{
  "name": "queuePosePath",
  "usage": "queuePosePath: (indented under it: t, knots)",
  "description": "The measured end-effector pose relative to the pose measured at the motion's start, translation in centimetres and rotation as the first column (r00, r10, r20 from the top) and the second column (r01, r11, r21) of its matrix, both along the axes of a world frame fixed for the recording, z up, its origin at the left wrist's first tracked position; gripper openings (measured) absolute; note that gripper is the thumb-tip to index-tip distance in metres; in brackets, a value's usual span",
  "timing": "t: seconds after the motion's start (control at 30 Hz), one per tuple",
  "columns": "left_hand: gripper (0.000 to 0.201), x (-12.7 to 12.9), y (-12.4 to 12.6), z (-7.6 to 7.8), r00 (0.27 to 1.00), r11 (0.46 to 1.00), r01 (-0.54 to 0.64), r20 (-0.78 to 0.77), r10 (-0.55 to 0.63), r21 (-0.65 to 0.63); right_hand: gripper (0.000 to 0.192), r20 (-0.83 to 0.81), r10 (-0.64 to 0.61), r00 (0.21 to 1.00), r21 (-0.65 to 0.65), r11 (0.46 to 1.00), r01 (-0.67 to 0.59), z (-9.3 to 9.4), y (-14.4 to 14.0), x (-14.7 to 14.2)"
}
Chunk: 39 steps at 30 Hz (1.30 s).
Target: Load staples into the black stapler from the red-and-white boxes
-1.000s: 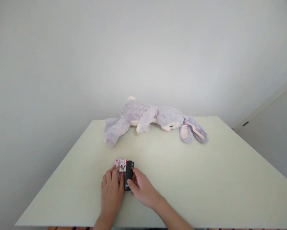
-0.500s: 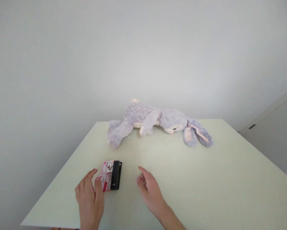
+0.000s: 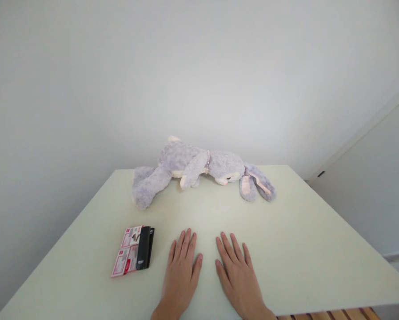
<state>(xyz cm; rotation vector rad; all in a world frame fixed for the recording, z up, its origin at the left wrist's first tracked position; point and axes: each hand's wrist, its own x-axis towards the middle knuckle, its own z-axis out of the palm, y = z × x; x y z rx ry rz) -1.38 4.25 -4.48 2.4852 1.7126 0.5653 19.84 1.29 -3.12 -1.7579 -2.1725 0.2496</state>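
My left hand (image 3: pixel 182 271) lies flat on the pale table (image 3: pixel 296 258), fingers stretched forward and holding nothing. Beside it, a little apart, my right hand (image 3: pixel 237 275) rests palm down with its fingers spread. To the left of my left hand lies a black stapler (image 3: pixel 144 248), apart from the fingers. Red-and-white printed boxes (image 3: pixel 126 252) sit against its left side; how they are joined to it I cannot tell. Farther back a grey plush rabbit (image 3: pixel 186 162) lies on its side, ears to the right.
A plain pale wall (image 3: pixel 199 80) rises behind the table. At the right stands a grey-white panel (image 3: pixel 369 178) with a small dark fitting. Wooden slats (image 3: pixel 333 314) show below the table's front edge at the lower right.
My left hand has moved right, away from the boxes, and now lies flat. My right hand has gone from curled to spread flat. The view has shifted slightly right.
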Motion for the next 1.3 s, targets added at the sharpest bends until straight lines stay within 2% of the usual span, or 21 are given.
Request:
queuePosePath:
  t: [0.3, 0.57, 0.9, 1.3]
  knots:
    - [0.066, 0.08, -0.09, -0.24, 0.995, 0.999, -0.031, -0.09, 0.033, 0.026, 0.063, 0.145, -0.025, 0.989, 0.035, 0.999, 0.02, -0.29, -0.07, -0.24]
    - [0.066, 0.15, -0.03, 0.18, 0.997, 0.999, -0.028, -0.07, 0.03, 0.026, 0.063, 0.16, -0.029, 0.987, 0.027, 0.999, 0.025, -0.03, -0.12, -0.42]
    - [0.066, 0.26, -0.02, -0.04, 0.998, 0.998, -0.028, -0.054, 0.031, 0.056, 0.064, 0.174, -0.033, 0.984, 0.018, 0.999, 0.031, -0.07, -0.11, -0.39]
    - [0.065, 0.39, 0.0, -0.05, 0.998, 0.999, -0.03, -0.059, 0.031, 0.032, 0.063, 0.187, -0.039, 0.982, 0.015, 0.999, 0.037, 0.08, -0.07, -0.56]
